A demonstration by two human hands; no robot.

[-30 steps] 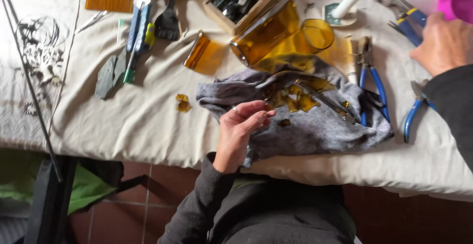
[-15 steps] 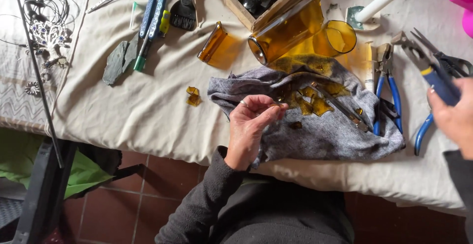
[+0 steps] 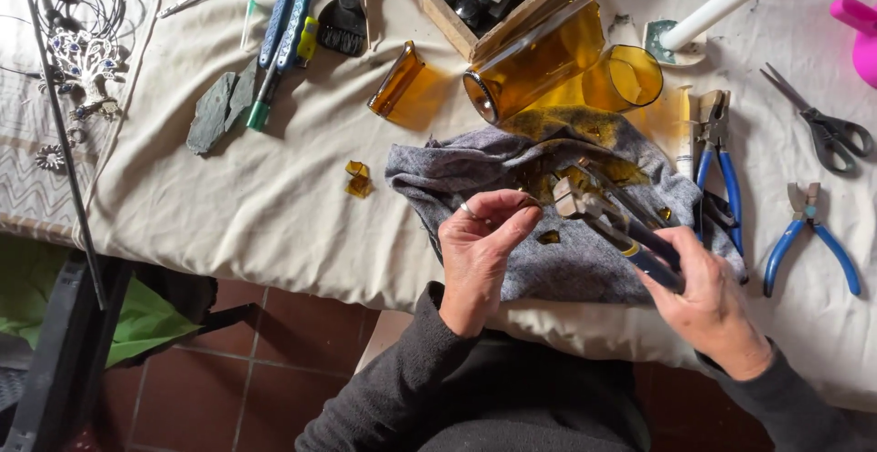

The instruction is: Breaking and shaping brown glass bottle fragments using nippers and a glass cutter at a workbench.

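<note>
My right hand (image 3: 708, 301) has come in from the far right edge, where it hovered by the tools half a second ago, and now sits over the grey cloth (image 3: 548, 205) with the blue-handled pliers (image 3: 617, 224) clamped in its fist — their square head points toward ten o'clock, just short of my left hand (image 3: 480, 251). That left hand has barely shifted; its thumb and fingers are pinched together on something small at the pliers' head. I cannot make out the piece itself.

On the cloth, a small amber glass shard (image 3: 548, 236) lies just below the pliers' head, and more amber bits sit among the folds toward twelve o'clock. Off the cloth at nine o'clock, two little amber fragments (image 3: 357, 179) rest on the cream table cover (image 3: 274, 205).

At twelve o'clock from my hands lies the cut amber bottle (image 3: 530, 64) on its side, with an amber glass ring (image 3: 630, 76) just beside it at its three o'clock and a curved amber piece (image 3: 397, 82) at its nine.

At three o'clock — well apart from my right hand — lie a second pair of blue pliers (image 3: 808, 233), with grey scissors (image 3: 822, 128) above them.
</note>
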